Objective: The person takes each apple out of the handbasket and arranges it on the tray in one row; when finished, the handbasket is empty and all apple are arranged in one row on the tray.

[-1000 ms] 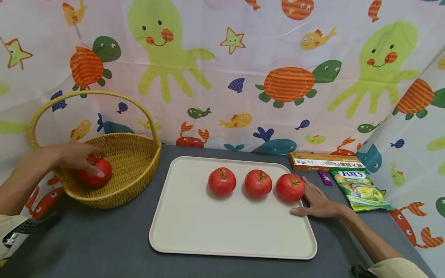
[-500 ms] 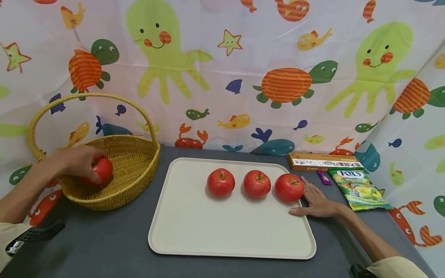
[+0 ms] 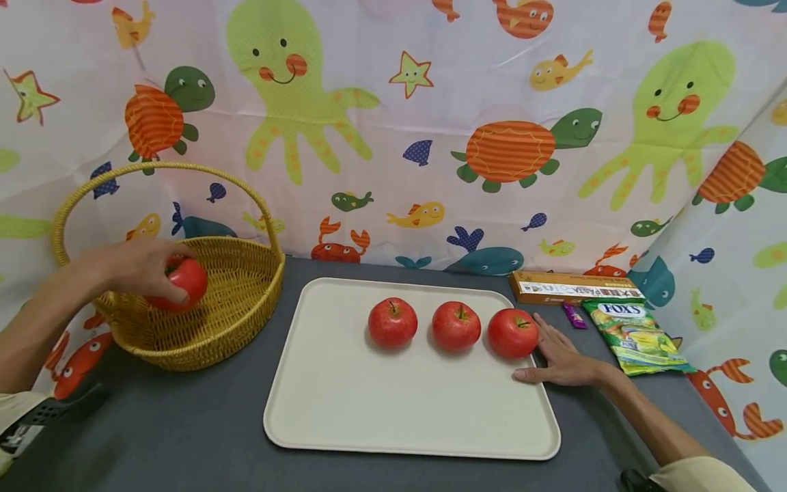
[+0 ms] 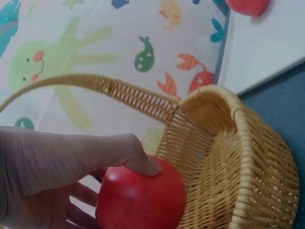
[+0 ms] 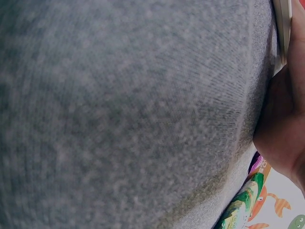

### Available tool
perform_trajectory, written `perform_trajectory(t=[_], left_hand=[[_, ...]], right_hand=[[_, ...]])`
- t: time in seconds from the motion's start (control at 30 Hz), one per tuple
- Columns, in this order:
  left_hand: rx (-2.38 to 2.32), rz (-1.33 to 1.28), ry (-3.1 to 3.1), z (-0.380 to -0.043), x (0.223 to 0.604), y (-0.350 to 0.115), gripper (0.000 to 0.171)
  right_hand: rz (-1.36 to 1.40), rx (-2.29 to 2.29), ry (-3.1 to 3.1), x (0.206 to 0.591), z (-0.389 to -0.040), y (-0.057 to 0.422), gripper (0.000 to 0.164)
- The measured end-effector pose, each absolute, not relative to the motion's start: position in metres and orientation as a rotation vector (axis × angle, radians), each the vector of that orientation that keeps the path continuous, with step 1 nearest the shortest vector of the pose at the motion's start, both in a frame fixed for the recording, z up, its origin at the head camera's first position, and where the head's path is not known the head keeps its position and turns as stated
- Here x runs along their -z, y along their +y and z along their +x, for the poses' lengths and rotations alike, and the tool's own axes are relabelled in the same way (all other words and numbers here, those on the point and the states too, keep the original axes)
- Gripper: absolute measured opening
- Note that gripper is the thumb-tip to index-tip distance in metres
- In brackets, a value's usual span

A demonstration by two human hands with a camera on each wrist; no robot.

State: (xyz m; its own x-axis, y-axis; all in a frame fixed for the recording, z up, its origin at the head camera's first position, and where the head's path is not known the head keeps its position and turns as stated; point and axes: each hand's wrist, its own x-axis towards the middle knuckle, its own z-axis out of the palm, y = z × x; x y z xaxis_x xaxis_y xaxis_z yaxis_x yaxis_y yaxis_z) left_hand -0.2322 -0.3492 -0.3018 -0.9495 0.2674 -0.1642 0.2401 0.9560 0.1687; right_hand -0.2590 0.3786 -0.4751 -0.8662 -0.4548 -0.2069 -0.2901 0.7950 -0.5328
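Observation:
My left hand (image 3: 140,268) grips a red apple (image 3: 186,281) over the left part of the yellow wicker basket (image 3: 246,301). In the left wrist view the thumb presses on the side of this apple (image 4: 143,198), with the fingers behind it partly hidden. A cream tray (image 3: 369,403) lies in the middle of the table and bears three more red apples, the left one (image 3: 392,323), the middle one (image 3: 456,326) and the right one (image 3: 513,333). On the tray's right edge rests my right hand (image 3: 562,359), fingers extended, close beside the right apple.
Behind the right hand lie a long brown pasta box (image 3: 578,287), a small purple wrapped sweet (image 3: 574,315) and a green FOX'S candy bag (image 3: 636,335). The basket's tall handle (image 3: 166,165) arches over its opening. A patterned curtain (image 3: 381,137) closes off the back.
My left hand has closed round the apple in the basket and raised it slightly, up and to the right. The right hand and the tray with its apples have stayed in place.

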Motion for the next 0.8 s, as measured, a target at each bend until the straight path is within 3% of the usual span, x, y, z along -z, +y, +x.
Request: perform_trajectory(t=[0.8], left_hand=[[-0.32, 0.57, 2.934, -0.219, 0.288, -0.293, 0.078]], right_hand=[[-0.541, 0.688, 2.658, 0.47, -0.255, 0.374, 0.11]])
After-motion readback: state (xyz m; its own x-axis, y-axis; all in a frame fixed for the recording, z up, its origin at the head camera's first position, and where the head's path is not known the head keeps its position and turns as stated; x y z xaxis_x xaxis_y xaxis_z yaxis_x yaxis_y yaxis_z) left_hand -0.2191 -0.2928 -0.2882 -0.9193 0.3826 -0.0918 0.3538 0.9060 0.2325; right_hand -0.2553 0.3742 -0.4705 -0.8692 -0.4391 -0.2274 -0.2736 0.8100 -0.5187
